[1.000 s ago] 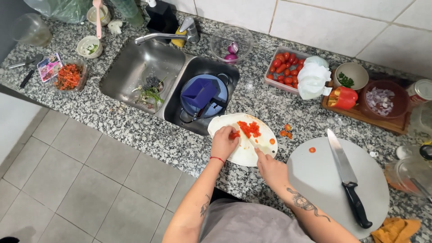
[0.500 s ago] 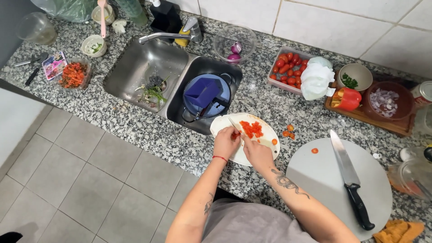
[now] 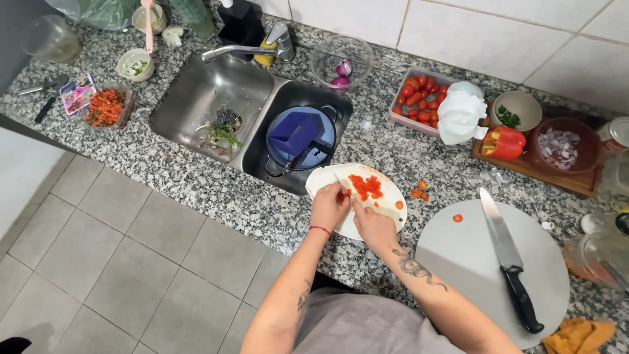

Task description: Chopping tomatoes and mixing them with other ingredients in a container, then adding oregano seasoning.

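A: Item one, left hand (image 3: 329, 206)?
B: Fingers curled, pinching a tomato piece (image 3: 342, 195) on the white cutting board (image 3: 386, 208).
A: Right hand (image 3: 374, 226)?
B: Closed around a small knife (image 3: 341, 183), blade just beside the left fingertips.
A: Nearby stock?
B: Chopped tomato (image 3: 365, 187) just beyond both hands; large knife (image 3: 508, 255) on a round board (image 3: 472, 262), right of the right hand, on the tabletop (image 3: 196, 183).
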